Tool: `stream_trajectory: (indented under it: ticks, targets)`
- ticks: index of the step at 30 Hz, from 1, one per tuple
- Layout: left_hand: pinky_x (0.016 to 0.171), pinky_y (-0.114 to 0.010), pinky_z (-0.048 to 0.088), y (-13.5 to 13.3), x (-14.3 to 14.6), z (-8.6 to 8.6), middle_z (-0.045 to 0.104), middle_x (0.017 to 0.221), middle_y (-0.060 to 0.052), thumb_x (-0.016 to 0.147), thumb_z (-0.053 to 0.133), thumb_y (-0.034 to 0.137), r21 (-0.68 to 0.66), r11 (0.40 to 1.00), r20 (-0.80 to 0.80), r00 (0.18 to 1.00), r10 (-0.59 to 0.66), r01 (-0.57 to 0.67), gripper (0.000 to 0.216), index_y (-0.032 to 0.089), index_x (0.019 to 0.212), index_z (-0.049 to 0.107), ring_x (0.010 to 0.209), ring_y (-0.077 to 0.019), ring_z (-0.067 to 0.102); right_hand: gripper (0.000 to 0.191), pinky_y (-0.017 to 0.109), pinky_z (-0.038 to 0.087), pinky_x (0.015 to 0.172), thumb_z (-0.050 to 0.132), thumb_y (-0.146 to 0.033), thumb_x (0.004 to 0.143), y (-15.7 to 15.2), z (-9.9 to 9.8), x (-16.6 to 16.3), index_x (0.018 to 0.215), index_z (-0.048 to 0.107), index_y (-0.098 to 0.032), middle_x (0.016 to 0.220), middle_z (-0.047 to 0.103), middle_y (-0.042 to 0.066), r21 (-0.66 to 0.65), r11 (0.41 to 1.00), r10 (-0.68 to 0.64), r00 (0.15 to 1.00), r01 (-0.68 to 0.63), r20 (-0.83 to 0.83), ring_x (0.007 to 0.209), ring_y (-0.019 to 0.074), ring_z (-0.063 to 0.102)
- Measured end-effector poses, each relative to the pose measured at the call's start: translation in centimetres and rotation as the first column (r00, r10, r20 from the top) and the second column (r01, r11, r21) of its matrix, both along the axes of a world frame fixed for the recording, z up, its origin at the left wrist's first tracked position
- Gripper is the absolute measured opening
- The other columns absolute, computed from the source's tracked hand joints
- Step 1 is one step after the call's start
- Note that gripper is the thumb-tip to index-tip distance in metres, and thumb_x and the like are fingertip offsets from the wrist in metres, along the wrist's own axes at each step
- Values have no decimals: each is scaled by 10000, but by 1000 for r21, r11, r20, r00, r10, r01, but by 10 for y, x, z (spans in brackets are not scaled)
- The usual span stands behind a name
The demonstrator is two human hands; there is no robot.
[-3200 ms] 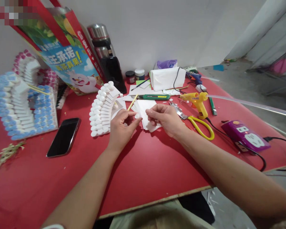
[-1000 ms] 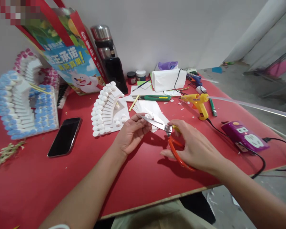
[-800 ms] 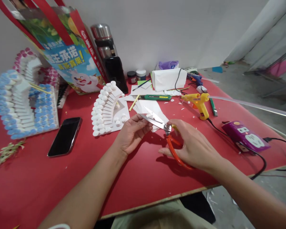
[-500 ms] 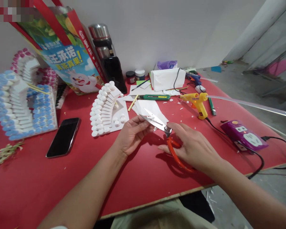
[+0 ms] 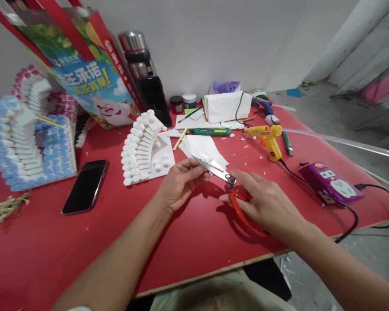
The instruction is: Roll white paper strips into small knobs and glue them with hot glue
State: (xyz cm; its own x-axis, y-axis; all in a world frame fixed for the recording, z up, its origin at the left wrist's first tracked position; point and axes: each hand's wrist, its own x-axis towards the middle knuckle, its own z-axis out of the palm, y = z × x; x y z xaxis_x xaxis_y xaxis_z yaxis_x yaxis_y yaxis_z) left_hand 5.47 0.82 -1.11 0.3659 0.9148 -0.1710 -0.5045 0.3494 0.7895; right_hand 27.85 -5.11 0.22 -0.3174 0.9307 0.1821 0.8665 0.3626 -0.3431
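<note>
In my right hand (image 5: 267, 201) are scissors (image 5: 218, 170) with orange handles, their blades pointing up and left over the red table. My left hand (image 5: 184, 181) is closed in a pinch beside the blade tips. Whatever lies between its fingers is mostly hidden behind the blades, perhaps a small white piece. Just beyond the blades lies a stack of white paper strips (image 5: 204, 147). To the left of my left hand stands a white model (image 5: 145, 149) of fan-like steps edged with round white pieces.
Behind the paper lies a green utility knife (image 5: 212, 131). At the right are a yellow glue gun (image 5: 267, 138) and a purple power strip (image 5: 330, 183) with cords. A phone (image 5: 85, 186), a blue-and-white model (image 5: 26, 147) and a shopping bag (image 5: 94, 73) occupy the left.
The scissor blades have come closer together. My right hand has shifted slightly to the right and down, while my left hand stays nearly in place.
</note>
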Motion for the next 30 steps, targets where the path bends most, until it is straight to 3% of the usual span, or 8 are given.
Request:
stream_trajectory:
  ticks: [6,13,17,20,25,30]
  targets:
    - [724,-225,572,-1,3,1,728,760,-50,734,876,157,-38,999,19,999,-27,27,178,103,833,738,686,-118,697,460,353,514,651,596,-513,957,-8,-4,5,1257,619,-165,998,732,151,24,1000,-12,1000,12,-3,820,305,725]
    - [718,-225,589,-1,4,2,753,803,-63,723,882,144,-58,998,38,999,-36,38,206,108,861,734,685,-121,711,446,314,497,660,601,-547,958,-9,-3,9,1248,615,-209,978,733,97,-55,998,-48,992,42,-116,782,241,702]
    - [735,-219,601,0,1,4,763,871,-71,721,879,136,-67,997,59,997,-44,48,216,113,889,744,723,-121,723,430,265,427,556,625,-599,926,-6,6,16,1158,619,-237,681,585,-25,-138,976,-200,948,170,-247,565,153,546]
    - [752,-223,605,0,0,6,760,874,-67,703,879,111,-84,996,85,996,-35,42,235,119,900,752,744,-124,727,439,248,379,510,625,-633,908,-4,13,25,1133,567,-261,650,478,-62,-204,949,-292,909,239,-297,526,125,444]
    - [772,-221,604,1,-2,6,765,929,-71,715,866,116,-88,996,118,993,-22,32,229,121,928,779,771,-119,714,416,252,372,506,602,-627,918,-3,20,31,1061,473,-258,664,454,-67,-238,957,-230,933,166,-275,530,125,437]
    - [784,-218,599,2,-2,5,769,931,-68,704,868,104,-70,997,100,994,-32,39,256,129,949,798,772,-117,713,512,278,410,537,592,-680,902,-3,17,29,1135,512,-232,747,549,-17,-137,979,-172,969,149,-178,571,151,498]
